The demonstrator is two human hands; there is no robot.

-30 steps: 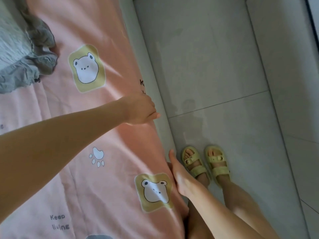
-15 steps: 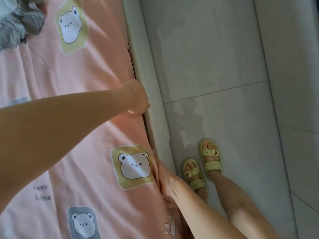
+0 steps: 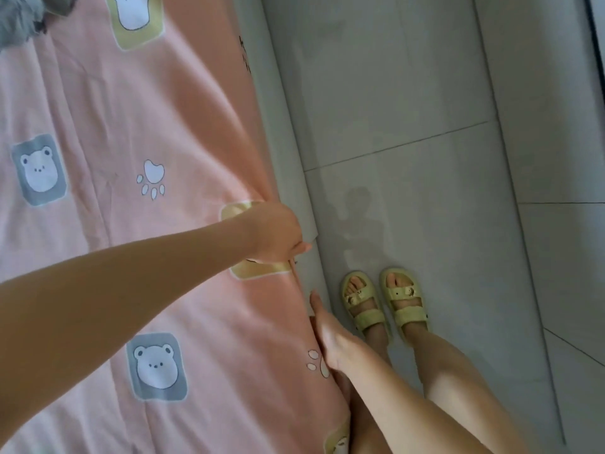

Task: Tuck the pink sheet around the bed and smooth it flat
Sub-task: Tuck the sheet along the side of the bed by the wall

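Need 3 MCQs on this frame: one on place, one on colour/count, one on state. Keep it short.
1. Where is the left hand?
A. on the floor
B. at the sheet edge by the bed side
C. on the grey fabric

2. What colour are the sandals?
A. yellow
B. black
C. red

3. What state is the right hand in?
A. fist raised in the air
B. holding a sandal
C. fingers straight, pressed along the sheet edge

Answers: 1 B, the left hand closes on the sheet right at the bed's side; 2 A, both sandals on the tiled floor are pale yellow; 3 C, its fingers point along the edge against the sheet.
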